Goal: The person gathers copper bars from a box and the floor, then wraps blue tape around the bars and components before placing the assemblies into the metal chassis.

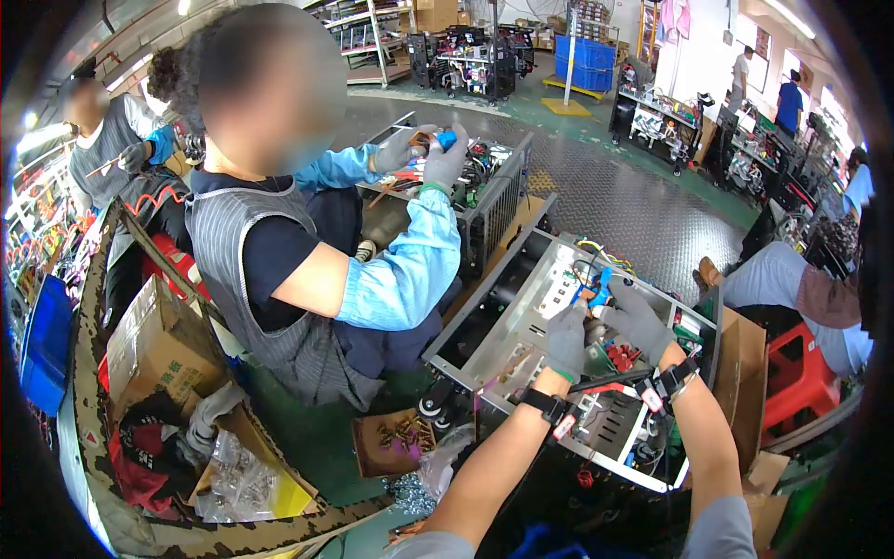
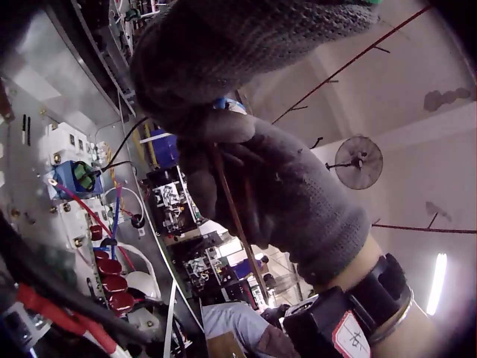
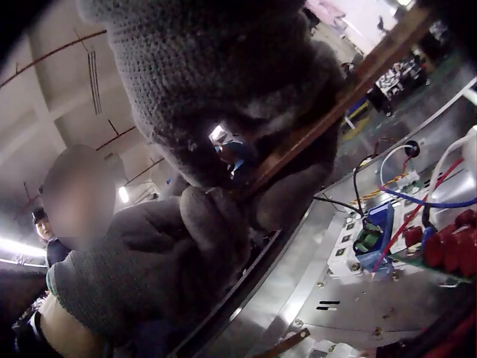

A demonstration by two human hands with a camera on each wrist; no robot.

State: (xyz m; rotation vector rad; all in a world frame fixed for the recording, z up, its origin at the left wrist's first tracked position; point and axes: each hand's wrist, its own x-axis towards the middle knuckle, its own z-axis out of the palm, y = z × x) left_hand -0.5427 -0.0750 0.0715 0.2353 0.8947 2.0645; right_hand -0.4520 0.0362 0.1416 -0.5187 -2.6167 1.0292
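In the head view two grey-gloved hands meet above an open metal chassis (image 1: 521,307). My left hand (image 1: 565,341) and right hand (image 1: 639,321) hold a thin brown strip (image 2: 232,216), also in the right wrist view (image 3: 350,101). The left hand (image 3: 160,257) pinches near one end; the right hand (image 3: 223,74) has its fingers curled round the strip. A blue piece (image 1: 603,282) shows at the fingertips; the gloves partly cover it, and which hand holds it cannot be told.
Coloured wires and red parts (image 2: 113,283) sit inside the chassis. Another worker (image 1: 270,214) handles a second chassis (image 1: 494,186) at left. A box of brass parts (image 1: 396,443) lies below left; a cardboard box (image 1: 738,382) and red stool (image 1: 803,373) stand at right.
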